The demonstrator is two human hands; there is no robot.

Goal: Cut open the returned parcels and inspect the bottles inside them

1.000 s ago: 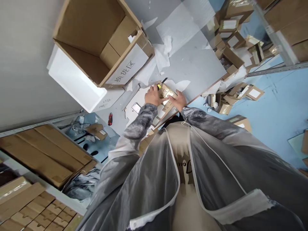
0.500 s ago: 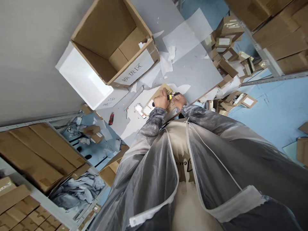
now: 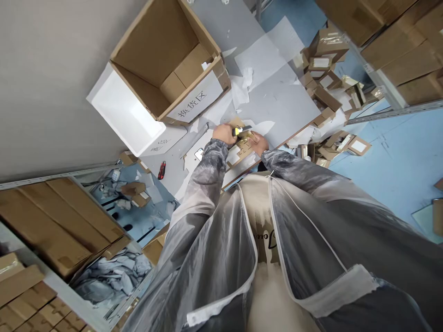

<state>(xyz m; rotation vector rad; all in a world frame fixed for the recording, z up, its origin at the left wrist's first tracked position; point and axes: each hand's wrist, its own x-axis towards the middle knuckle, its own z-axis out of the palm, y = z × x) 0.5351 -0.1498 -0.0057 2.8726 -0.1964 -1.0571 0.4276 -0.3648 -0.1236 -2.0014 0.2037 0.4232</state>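
Observation:
My left hand (image 3: 224, 133) is closed around a utility knife (image 3: 237, 132) with a yellow and black handle. Its blade points right, above a small brown cardboard box (image 3: 238, 154) that carries a white label and shiny tape. At the right end of the box, my right hand (image 3: 258, 144) grips its edge with bent fingers. A smartphone (image 3: 199, 154) with a lit screen lies left of the box, close to my left sleeve. Farther left on the table rests a red and black utility knife (image 3: 161, 170).
A large open carton (image 3: 197, 103) with a white paper sign stands at the back beside a white plastic bin (image 3: 121, 108). Paper scraps (image 3: 240, 90) lie on the grey table (image 3: 287, 110). Several small boxes (image 3: 327, 83) are heaped on the right. Shelves with cartons (image 3: 58, 221) stand lower left.
My left hand has moved left and slightly back with the knife, drawing it away from my right hand. More of the box and the blade shows. My right hand stays at the box's right end.

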